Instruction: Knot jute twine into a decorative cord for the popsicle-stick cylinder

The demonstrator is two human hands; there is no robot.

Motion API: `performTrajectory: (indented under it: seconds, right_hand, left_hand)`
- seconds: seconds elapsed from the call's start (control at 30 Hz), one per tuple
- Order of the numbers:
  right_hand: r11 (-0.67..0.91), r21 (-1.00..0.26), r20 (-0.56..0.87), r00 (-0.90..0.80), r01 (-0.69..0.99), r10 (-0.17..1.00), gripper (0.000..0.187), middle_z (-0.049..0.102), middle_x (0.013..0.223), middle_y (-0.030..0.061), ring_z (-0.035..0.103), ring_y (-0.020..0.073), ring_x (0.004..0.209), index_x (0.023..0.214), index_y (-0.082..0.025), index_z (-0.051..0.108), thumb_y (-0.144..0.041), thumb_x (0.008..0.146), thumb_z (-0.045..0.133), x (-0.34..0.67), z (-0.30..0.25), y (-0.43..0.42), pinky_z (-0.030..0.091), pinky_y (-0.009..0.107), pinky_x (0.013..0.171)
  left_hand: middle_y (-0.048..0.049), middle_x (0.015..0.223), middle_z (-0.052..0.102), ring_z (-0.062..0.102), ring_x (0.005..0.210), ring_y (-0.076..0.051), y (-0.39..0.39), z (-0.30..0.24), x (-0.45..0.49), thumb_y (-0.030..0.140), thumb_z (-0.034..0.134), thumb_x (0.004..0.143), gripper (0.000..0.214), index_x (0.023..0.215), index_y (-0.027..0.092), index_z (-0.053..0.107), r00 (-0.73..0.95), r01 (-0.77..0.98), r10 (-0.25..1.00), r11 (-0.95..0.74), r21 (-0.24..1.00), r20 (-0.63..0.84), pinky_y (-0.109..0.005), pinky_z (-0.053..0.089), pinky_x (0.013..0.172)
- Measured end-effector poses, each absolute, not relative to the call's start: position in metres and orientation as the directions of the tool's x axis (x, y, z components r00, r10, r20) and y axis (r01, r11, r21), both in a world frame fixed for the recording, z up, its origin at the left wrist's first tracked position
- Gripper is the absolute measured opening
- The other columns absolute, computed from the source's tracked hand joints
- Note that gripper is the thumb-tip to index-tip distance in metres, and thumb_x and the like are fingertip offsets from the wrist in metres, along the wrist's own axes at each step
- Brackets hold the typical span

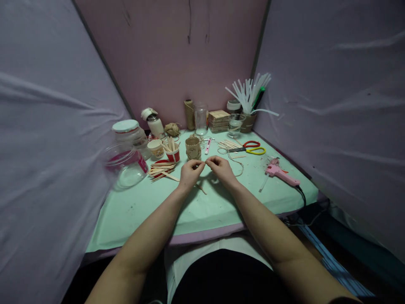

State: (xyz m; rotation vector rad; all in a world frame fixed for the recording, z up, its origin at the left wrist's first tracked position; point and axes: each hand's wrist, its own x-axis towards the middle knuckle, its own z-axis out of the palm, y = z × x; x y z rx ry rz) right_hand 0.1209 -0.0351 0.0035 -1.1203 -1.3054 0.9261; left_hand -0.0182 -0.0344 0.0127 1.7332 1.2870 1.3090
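My left hand (191,173) and my right hand (220,169) meet over the middle of the table, both closed in a pinch with fingertips almost touching. Twine (201,188) trails out below my left hand, and a thin loop of it curves beside my right. What lies right between the fingertips is too small to see clearly. Just behind my hands stands a small twine-wrapped cup (193,148) with a braided trim. A pink-and-white cutter (208,146) lies beyond my right hand.
Left are clear jars (129,173), craft sticks (161,169) and a red cup of sticks (172,155). Scissors (253,147) and a pink glue gun (281,174) lie right. Behind stand a twine spool (189,115), coasters (219,121), a water cup (234,128) and glue sticks (248,95).
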Motion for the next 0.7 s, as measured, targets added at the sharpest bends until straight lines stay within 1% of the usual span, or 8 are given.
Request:
performTrajectory:
  seconds: [0.1, 0.23, 0.43, 0.6, 0.7]
  right_hand:
    - [0.248, -0.964, 0.255, 0.079, 0.095, 0.964, 0.021, 0.060, 0.071, 0.0005, 0.050, 0.0130, 0.066, 0.072, -0.017, 0.063, -0.038, 0.070, 0.060, 0.1206, 0.0035, -0.0353, 0.039, 0.026, 0.064]
    - [0.273, -0.957, 0.280, 0.068, 0.095, 0.958, 0.020, 0.061, 0.072, 0.0007, 0.051, 0.0132, 0.067, 0.072, -0.017, 0.063, -0.037, 0.070, 0.059, 0.1206, 0.0036, -0.0353, 0.039, 0.026, 0.065]
    - [0.283, -0.949, 0.289, 0.027, 0.142, 0.957, 0.020, 0.057, 0.067, -0.0007, 0.047, 0.0121, 0.063, 0.073, -0.017, 0.060, -0.036, 0.073, 0.056, 0.1211, 0.0034, -0.0351, 0.038, 0.025, 0.062]
    - [0.253, -0.957, 0.255, -0.003, 0.140, 0.967, 0.020, 0.054, 0.064, -0.0013, 0.045, 0.0120, 0.061, 0.075, -0.018, 0.060, -0.037, 0.073, 0.055, 0.1204, 0.0037, -0.0356, 0.036, 0.025, 0.059]
    - [0.224, -0.966, 0.225, -0.006, 0.128, 0.974, 0.019, 0.053, 0.064, -0.0016, 0.043, 0.0114, 0.059, 0.076, -0.017, 0.061, -0.035, 0.072, 0.056, 0.1199, 0.0055, -0.0369, 0.035, 0.025, 0.057]
  left_hand:
    - [-0.0039, 0.072, 0.066, 0.054, 0.067, -0.014, -0.0356, 0.0137, -0.0177, 0.031, 0.060, 0.073, 0.018, 0.071, 0.015, 0.070, 0.045, 0.345, 0.924, -0.371, 0.862, 0.379, -0.025, 0.040, 0.063]
    - [-0.0041, 0.071, 0.066, 0.055, 0.068, -0.015, -0.0358, 0.0132, -0.0172, 0.031, 0.059, 0.073, 0.019, 0.069, 0.015, 0.070, 0.040, 0.341, 0.924, -0.370, 0.864, 0.380, -0.026, 0.041, 0.065]
    - [-0.0028, 0.069, 0.064, 0.054, 0.068, -0.014, -0.0355, 0.0143, -0.0167, 0.032, 0.059, 0.072, 0.020, 0.070, 0.014, 0.067, 0.033, 0.283, 0.954, -0.295, 0.913, 0.298, -0.025, 0.041, 0.065]
    - [-0.0001, 0.062, 0.058, 0.048, 0.060, -0.012, -0.0331, 0.0121, -0.0168, 0.034, 0.060, 0.069, 0.021, 0.070, 0.014, 0.065, 0.022, 0.215, 0.974, -0.227, 0.950, 0.228, -0.025, 0.038, 0.061]
    - [0.0011, 0.060, 0.055, 0.046, 0.058, -0.011, -0.0320, 0.0104, -0.0169, 0.034, 0.062, 0.068, 0.020, 0.069, 0.014, 0.064, 0.017, 0.176, 0.977, -0.213, 0.961, 0.214, -0.024, 0.038, 0.059]
